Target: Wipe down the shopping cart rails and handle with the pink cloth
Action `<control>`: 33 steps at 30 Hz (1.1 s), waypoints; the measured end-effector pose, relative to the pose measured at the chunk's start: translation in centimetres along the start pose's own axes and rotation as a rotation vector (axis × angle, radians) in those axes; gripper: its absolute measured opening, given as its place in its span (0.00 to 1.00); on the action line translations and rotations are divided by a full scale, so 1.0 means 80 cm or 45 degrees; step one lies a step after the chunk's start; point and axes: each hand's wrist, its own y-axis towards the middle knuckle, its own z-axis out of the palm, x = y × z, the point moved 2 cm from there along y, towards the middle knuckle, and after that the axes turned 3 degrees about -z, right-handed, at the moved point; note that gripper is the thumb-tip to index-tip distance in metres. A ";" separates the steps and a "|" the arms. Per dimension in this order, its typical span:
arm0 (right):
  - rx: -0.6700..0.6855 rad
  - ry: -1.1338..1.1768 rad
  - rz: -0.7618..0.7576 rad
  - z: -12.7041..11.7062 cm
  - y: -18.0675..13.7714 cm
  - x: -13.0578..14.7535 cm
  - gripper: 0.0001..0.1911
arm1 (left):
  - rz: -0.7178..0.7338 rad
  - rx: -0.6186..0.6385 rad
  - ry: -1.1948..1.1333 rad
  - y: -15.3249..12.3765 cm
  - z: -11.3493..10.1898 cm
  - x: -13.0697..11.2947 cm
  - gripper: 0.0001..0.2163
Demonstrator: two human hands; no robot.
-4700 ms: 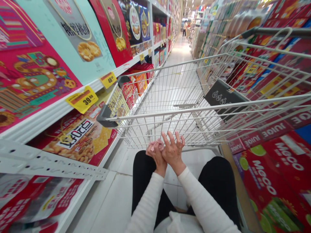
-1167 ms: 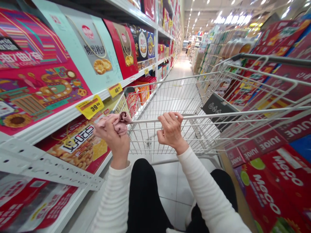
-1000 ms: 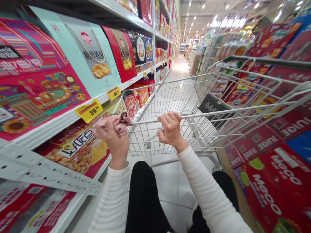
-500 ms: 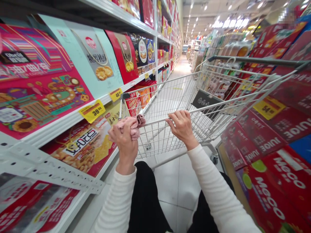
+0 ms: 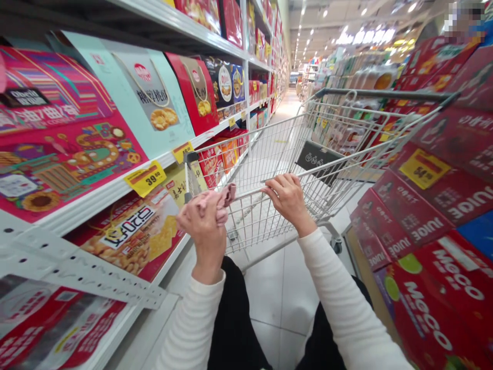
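Observation:
A grey wire shopping cart (image 5: 265, 221) stands at an angle before me, its dark handle bar (image 5: 385, 94) at the far side. My left hand (image 5: 204, 226) is closed around a crumpled pink cloth (image 5: 215, 203), which lies against the near top rim of the cart at its left corner. Some of the cloth sticks out to the right of the fingers. My right hand (image 5: 287, 199) has its fingers wrapped over the same rim farther right. Inside the cart a black panel with round symbols (image 5: 318, 158) shows; the visible basket is bare wire.
Shelves on the left hold boxed biscuits, among them a mint-green box (image 5: 103, 97) above a yellow price tag (image 5: 145, 179). Stacked red drink cartons (image 5: 435, 303) rise close on the right. A tiled aisle (image 5: 285, 108) runs away beyond the cart.
The cart's far handle end has swung left, away from the right-hand cartons. My left hand and the cloth have shifted slightly right and down. My right hand keeps its place on the rim.

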 end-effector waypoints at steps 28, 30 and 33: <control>-0.252 0.208 0.160 0.018 -0.029 0.015 0.10 | -0.050 -0.117 0.006 -0.133 0.054 0.097 0.11; -0.278 0.215 0.162 0.018 -0.029 0.014 0.10 | -0.163 -0.129 -0.013 -0.128 0.051 0.094 0.10; -0.298 0.213 0.161 0.017 -0.030 0.016 0.10 | -0.201 -0.173 -0.103 -0.105 0.045 0.084 0.10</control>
